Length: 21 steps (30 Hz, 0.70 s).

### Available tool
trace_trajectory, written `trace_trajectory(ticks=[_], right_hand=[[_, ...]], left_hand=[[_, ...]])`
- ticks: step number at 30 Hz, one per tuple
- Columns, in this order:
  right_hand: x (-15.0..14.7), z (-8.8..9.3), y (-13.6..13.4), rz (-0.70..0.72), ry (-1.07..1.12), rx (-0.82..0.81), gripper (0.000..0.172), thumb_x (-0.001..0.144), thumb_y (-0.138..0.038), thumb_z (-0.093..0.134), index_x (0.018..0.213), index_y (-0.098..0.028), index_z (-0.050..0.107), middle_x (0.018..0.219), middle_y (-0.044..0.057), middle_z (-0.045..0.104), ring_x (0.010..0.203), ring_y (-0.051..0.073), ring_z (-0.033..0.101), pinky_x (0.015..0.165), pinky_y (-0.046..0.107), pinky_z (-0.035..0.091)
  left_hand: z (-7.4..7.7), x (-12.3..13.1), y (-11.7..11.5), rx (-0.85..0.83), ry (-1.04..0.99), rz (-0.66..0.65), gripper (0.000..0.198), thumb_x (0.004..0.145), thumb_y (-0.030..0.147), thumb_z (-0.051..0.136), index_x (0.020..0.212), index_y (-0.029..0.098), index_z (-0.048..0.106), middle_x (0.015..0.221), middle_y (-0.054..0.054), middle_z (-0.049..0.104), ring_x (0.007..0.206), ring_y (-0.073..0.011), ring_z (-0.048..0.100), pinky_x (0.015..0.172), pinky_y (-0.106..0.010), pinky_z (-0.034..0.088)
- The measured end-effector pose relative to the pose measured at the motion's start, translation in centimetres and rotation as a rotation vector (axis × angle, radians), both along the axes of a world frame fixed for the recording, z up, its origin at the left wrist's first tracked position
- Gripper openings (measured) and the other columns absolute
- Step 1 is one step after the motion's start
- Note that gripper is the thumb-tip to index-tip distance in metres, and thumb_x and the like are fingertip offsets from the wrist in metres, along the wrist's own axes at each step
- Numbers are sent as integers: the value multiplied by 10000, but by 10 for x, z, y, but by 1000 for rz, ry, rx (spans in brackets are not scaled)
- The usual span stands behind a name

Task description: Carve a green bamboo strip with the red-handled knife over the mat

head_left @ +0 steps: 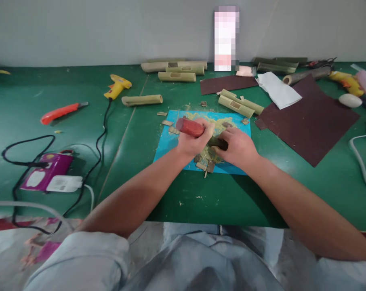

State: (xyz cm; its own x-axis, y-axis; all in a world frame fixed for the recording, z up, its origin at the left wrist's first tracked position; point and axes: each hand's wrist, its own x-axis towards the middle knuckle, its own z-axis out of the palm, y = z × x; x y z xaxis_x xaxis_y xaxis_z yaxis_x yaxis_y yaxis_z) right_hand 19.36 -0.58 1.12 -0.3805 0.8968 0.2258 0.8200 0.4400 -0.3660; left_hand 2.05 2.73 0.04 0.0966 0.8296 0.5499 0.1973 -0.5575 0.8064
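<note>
My left hand [192, 144] is closed around the thick red handle of a tool [189, 127]; its working end is hidden, so I cannot tell the kind. My right hand [240, 146] grips a short green bamboo tube [214, 141], and the two hands almost meet over it. Under them lies a bright blue mat [167, 147], strewn with yellowish shavings [209, 153] and several cut bamboo chips [211, 166]. Just beyond the mat are bamboo tubes [236, 106], one with a rectangular opening cut in its side.
On the green table [177, 202] are a red-orange utility knife [62, 113], a yellow glue gun [118, 87] with a black cord, and a purple power strip [46, 171]. Brown sandpaper [310, 125], white paper [278, 89] and further bamboo tubes [180, 76] lie toward the back wall.
</note>
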Motion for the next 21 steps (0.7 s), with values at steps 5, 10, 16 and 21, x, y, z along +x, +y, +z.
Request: trace_trajectory(ticks=[5, 10, 16, 21], right_hand=[[-1, -2, -1, -13, 24, -1, 156, 828, -345, 646, 804, -193, 623, 841, 91, 638, 932, 275, 606, 760, 365, 447], [-2, -3, 0, -15, 67, 24, 132, 802, -301, 655, 860, -186, 624, 894, 91, 626, 879, 243, 574, 731, 352, 428], [-1, -4, 1, -19, 93, 27, 114, 801, -295, 653, 818, -201, 591, 866, 76, 607, 837, 223, 538, 720, 346, 406], [-2, -6, 1, -21, 95, 25, 119, 808, -302, 647, 813, -200, 585, 873, 80, 603, 845, 225, 536, 722, 347, 406]], left_hand=[[1, 1, 1, 18, 63, 14, 368, 923, 354, 660, 607, 204, 546, 603, 10, 573, 572, -135, 570, 579, -296, 481], [4, 2, 1, 9, 107, -2, 302, 912, 343, 665, 659, 208, 571, 650, 7, 588, 611, -139, 572, 628, -300, 502], [3, 5, 0, -3, 42, 33, 352, 922, 356, 650, 626, 206, 533, 640, 5, 563, 603, -136, 549, 609, -298, 489], [3, 5, 1, -8, 31, 29, 318, 910, 322, 656, 636, 210, 538, 645, 10, 550, 605, -134, 533, 614, -301, 484]])
